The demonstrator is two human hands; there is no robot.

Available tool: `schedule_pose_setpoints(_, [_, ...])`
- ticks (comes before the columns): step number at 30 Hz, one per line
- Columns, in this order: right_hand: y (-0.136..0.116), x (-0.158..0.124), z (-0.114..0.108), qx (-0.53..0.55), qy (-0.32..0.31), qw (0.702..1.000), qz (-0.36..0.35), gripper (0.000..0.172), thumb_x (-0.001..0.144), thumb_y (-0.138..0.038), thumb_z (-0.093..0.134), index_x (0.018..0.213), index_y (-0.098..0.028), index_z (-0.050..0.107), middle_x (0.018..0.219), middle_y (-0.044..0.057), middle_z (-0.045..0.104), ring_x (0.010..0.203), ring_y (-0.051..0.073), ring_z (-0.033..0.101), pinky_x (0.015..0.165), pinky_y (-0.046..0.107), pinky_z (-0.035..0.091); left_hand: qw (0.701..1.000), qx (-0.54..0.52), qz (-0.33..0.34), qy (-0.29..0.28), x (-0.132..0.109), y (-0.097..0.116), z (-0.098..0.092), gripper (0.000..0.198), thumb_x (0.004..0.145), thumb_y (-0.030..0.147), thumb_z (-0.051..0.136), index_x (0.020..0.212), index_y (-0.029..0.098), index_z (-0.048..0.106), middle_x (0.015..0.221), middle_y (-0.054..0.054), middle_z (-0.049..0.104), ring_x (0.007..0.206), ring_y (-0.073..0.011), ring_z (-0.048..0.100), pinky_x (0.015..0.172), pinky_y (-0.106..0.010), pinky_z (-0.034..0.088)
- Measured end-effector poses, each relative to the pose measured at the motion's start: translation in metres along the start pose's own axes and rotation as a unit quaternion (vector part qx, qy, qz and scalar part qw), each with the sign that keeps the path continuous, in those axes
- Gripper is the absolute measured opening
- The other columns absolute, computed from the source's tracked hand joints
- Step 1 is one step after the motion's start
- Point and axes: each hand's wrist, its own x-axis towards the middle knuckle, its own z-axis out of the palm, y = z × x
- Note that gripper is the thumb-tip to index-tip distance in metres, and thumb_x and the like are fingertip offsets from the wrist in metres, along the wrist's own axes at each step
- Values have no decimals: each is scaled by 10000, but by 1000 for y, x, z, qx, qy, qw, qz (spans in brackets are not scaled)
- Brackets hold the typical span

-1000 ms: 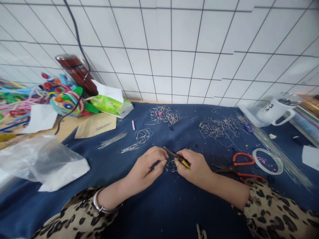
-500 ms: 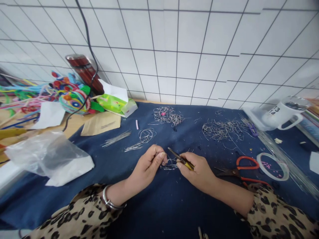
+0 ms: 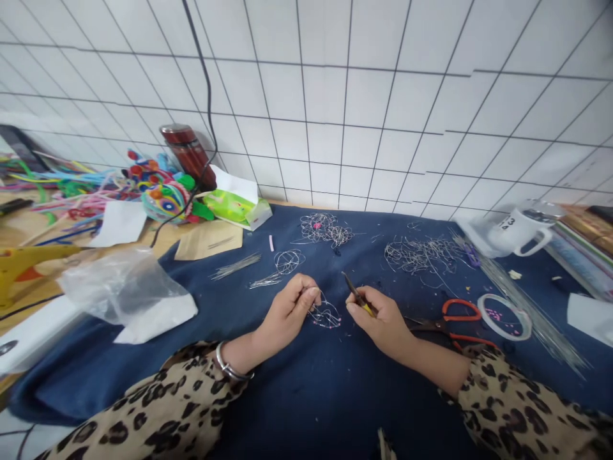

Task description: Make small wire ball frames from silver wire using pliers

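My left hand [image 3: 297, 303] pinches a small bent-wire piece [image 3: 327, 318] between thumb and fingertips; pink beads dot its lower edge. My right hand [image 3: 379, 319] is closed around a pair of pliers [image 3: 355, 292] with yellow on the handles, their dark tips pointing up and left. A short gap separates the pliers from the wire piece. Beyond my left hand lie a round wire coil [image 3: 289, 261] and a bundle of short wires [image 3: 265, 281]. Orange-handled scissors [image 3: 447, 324] rest beside my right wrist.
Tangled wire heaps [image 3: 421, 253] lie on the dark blue cloth [image 3: 297, 396]. To the right are a round lid with pink beads [image 3: 504, 317], long straight wires [image 3: 541, 319] and a white mug [image 3: 520, 231]. At left stand a plastic bag [image 3: 119, 284], a red flask [image 3: 189, 153] and a yellow glue gun [image 3: 33, 262].
The pliers in my right hand have moved right, away from the wire piece, which now shows more fully. My left hand keeps its pinch. The whole view has shifted slightly.
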Motion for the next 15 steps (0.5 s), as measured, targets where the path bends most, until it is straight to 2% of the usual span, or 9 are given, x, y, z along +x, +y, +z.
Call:
schedule_pose_setpoints(4, [-3,-4,4,-3,-27,1000,-9,124,820,-279,500,842,-176,565,698,-28,530,602,86,474,589,202,409,1000,-4,14,12,-2,3,1,202,920,281,406,798,162,513,721,-11,516,647,-123,479,638,-262,407])
schedule_pose_setpoints(7, [1,-2,3,-75,-15,997,-25,159,844,-294,470,895,-180,567,732,-22,568,626,90,514,596,202,425,1000,-7,20,14,-2,2,1,210,918,292,408,793,161,515,722,-15,518,656,-127,477,649,-267,405])
schedule_pose_setpoints(11, [16,10,-8,-166,18,985,-31,170,833,-273,485,938,-181,581,820,8,602,739,123,551,686,249,422,1000,-22,9,11,0,-1,-1,204,909,309,426,795,164,513,706,-10,522,632,-125,471,630,-264,397])
schedule_pose_setpoints(15, [32,22,-23,-227,1,973,-33,139,786,-258,550,895,-187,598,813,15,577,762,144,528,699,270,398,1000,-7,-2,-11,3,-6,-3,199,911,298,426,796,161,513,707,-8,520,631,-121,468,626,-258,385])
